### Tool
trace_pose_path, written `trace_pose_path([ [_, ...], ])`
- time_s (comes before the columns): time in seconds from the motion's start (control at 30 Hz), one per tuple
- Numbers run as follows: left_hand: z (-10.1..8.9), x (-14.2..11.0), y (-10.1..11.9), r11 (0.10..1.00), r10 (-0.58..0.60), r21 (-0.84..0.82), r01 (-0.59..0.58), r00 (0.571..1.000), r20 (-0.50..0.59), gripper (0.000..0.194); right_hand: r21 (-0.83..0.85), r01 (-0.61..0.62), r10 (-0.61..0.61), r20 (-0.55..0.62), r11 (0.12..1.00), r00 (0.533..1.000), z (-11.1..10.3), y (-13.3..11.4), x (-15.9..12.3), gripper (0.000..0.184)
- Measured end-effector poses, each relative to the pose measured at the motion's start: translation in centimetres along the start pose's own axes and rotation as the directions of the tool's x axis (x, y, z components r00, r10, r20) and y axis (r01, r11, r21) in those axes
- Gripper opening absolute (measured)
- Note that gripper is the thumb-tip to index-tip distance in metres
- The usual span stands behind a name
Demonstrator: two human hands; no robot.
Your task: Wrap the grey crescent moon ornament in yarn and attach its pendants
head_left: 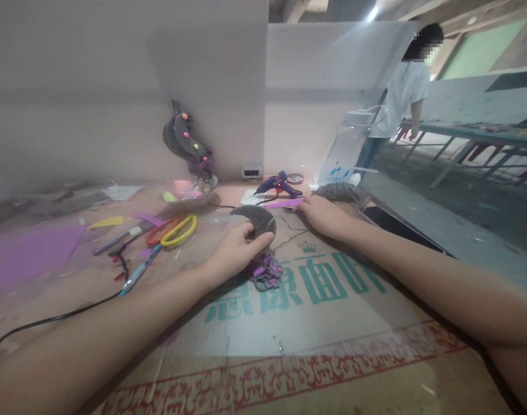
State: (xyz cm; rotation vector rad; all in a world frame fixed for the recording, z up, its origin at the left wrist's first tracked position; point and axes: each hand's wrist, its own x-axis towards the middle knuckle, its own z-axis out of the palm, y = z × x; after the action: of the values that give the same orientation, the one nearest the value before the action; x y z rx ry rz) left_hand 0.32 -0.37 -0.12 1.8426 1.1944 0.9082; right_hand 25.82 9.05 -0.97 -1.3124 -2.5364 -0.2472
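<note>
My left hand (233, 251) is closed, thumb and fingers pinching a dark grey yarn-wrapped crescent moon (257, 218) above the table. Small purple and grey flowers (267, 274) hang at the crescent's lower end. My right hand (322, 216) reaches to the back right with its fingers drawn together at the table surface. By its fingertips are a purple strip (285, 203) and a thin metallic item (293, 209) whose kind I cannot make out. What the fingers grip is hidden. Just behind lies a blue hot glue gun (278, 184), beside a grey yarn bundle (339, 195).
A finished-looking crescent (181, 138) with coloured dots stands at the back wall. Yellow-handled scissors (179, 230), a blue pen (140, 271), a black cable (51, 320) and a purple sheet (34, 248) lie left. A plastic bottle (347, 147) and a person (404, 95) are at right.
</note>
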Motion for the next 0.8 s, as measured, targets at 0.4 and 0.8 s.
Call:
trace_pose_path([
  [0.4,-0.2,0.0,-0.3,1.000,0.007,-0.007,-0.007,1.000,-0.020,0.030,0.322,-0.210,0.311,-0.306,0.923,0.900,-4.6,-2.8,0.2,0.027],
  [0.8,-0.3,0.3,-0.1,0.993,0.029,0.114,-0.020,0.997,-0.076,0.029,-0.042,0.277,-0.275,-0.326,0.960,0.905,-2.9,-4.9,-4.3,0.033],
])
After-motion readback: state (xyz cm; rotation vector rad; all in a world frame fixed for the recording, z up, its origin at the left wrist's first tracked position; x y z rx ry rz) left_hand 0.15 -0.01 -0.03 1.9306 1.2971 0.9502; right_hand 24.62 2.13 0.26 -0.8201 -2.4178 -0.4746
